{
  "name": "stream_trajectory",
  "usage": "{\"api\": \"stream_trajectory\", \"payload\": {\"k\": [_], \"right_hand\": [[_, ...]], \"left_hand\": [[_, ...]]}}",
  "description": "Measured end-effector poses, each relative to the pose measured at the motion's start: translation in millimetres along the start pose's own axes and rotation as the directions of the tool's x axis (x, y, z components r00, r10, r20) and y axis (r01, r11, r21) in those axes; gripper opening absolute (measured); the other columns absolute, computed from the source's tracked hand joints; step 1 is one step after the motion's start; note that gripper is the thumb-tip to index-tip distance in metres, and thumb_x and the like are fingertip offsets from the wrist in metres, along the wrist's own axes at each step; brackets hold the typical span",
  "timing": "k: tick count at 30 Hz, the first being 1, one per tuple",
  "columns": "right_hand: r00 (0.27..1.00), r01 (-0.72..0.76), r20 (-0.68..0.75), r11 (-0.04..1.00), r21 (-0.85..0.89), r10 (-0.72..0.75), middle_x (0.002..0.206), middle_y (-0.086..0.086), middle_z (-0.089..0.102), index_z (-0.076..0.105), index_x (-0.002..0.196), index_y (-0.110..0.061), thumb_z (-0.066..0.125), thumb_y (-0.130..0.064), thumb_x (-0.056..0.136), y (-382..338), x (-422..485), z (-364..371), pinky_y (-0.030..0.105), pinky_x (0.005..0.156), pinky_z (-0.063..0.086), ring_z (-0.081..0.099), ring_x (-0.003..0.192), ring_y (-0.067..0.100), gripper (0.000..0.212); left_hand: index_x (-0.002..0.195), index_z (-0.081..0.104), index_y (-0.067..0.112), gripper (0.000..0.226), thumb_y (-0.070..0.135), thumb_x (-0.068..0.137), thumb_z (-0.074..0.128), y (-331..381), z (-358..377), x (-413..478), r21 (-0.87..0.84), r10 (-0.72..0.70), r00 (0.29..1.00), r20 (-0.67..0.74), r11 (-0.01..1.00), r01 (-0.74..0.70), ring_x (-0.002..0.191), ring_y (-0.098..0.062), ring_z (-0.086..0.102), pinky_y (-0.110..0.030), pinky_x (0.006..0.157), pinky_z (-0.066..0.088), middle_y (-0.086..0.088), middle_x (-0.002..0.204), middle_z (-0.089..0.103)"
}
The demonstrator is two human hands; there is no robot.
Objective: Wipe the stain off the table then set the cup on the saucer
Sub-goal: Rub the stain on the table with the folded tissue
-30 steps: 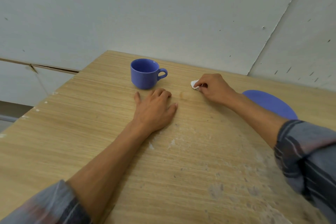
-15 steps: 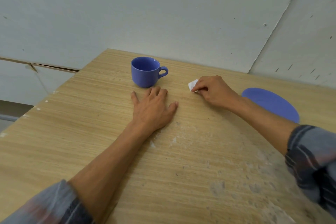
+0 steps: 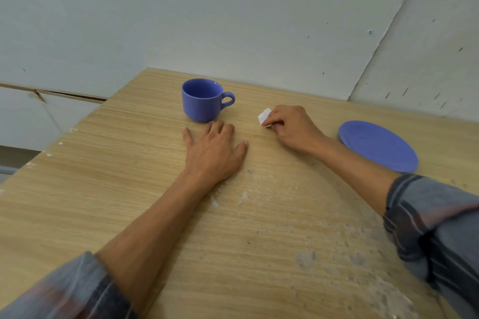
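Slightly leftward now, the right hand (image 3: 293, 128) pinches the white wipe (image 3: 265, 115); left hand (image 3: 215, 153) lies flat, released. Press firmly, short strokes.

A pale grey-white wall (image 3: 207, 21) fills the upper part of the view. A slanting seam (image 3: 383, 33) runs down its right side, with small dark marks and a tiny hole scattered beside it. At the left, a thin wooden strip (image 3: 64, 94) crosses the lower wall, cracked at one joint. Plaid sleeves (image 3: 435, 228) in grey-blue with reddish stripes show at the lower right and lower left corners, rolled back at the forearms.
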State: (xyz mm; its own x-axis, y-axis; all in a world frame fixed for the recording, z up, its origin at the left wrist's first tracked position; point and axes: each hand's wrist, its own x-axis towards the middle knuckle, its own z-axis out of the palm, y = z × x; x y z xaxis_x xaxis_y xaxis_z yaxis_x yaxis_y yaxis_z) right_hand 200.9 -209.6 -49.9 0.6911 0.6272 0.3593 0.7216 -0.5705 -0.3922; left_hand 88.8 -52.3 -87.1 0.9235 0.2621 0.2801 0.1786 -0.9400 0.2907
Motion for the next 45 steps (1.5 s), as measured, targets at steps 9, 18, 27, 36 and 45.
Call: {"api": "stream_trajectory", "payload": {"k": [9,18,27,36,45], "right_hand": [[0.991,0.096,0.092,0.993,0.068,-0.102,0.096,0.001,0.071,0.076,0.088,-0.005,0.055,0.009,0.078,-21.1,-5.1,17.9,-0.004,0.081,0.034,0.057,0.088,0.001,0.027],[0.999,-0.006,-0.045,0.998,0.057,0.008,0.096,0.014,0.072,0.075,0.084,0.001,0.051,0.014,0.077,-15.6,5.5,18.0,0.003,0.08,0.038,0.064,0.091,0.016,0.028],[0.994,-0.106,0.007,0.994,-0.009,0.107,0.109,0.014,0.069,0.074,0.098,-0.002,0.051,0.006,0.084,-17.6,31.1,22.0,0.022,0.091,0.042,0.061,0.107,0.025,0.028],[0.992,-0.004,0.126,0.992,0.124,-0.011,0.09,-0.002,0.072,0.077,0.084,-0.01,0.065,0.005,0.077,-16.5,-7.3,7.1,-0.003,0.073,0.036,0.059,0.083,-0.005,0.02],[0.982,-0.186,0.047,0.982,0.014,0.185,0.092,0.006,0.072,0.076,0.087,-0.01,0.07,-0.012,0.078,1.9,7.5,-4.0,0.018,0.071,0.037,0.057,0.081,0.01,0.01]], "left_hand": [[0.126,0.05,0.021,0.051,0.055,0.091,0.035,0.3,1.1,1.1,-0.007,-0.001,1.0,-0.006,1.0,0.001,0.13,-0.018,0.04,-0.063,0.109,0.013,0.001,0.138,0.048],[0.128,0.049,0.02,0.053,0.055,0.091,0.035,0.0,0.9,0.5,-0.012,0.0,1.0,-0.002,1.0,0.0,0.131,-0.017,0.038,-0.063,0.11,0.012,0.001,0.139,0.047],[0.126,0.05,0.02,0.052,0.055,0.091,0.036,0.7,1.2,0.8,-0.014,0.0,1.0,-0.006,1.0,0.0,0.131,-0.017,0.037,-0.063,0.11,0.012,0.001,0.139,0.047],[0.128,0.049,0.02,0.052,0.055,0.091,0.037,-0.8,3.1,1.9,-0.02,0.0,1.0,-0.015,1.0,0.0,0.131,-0.019,0.039,-0.063,0.109,0.011,0.0,0.139,0.047],[0.129,0.049,0.02,0.055,0.057,0.091,0.035,-0.6,-0.1,1.3,-0.018,0.003,1.0,0.002,1.0,-0.003,0.132,-0.018,0.038,-0.064,0.109,0.012,0.001,0.14,0.046]]}}
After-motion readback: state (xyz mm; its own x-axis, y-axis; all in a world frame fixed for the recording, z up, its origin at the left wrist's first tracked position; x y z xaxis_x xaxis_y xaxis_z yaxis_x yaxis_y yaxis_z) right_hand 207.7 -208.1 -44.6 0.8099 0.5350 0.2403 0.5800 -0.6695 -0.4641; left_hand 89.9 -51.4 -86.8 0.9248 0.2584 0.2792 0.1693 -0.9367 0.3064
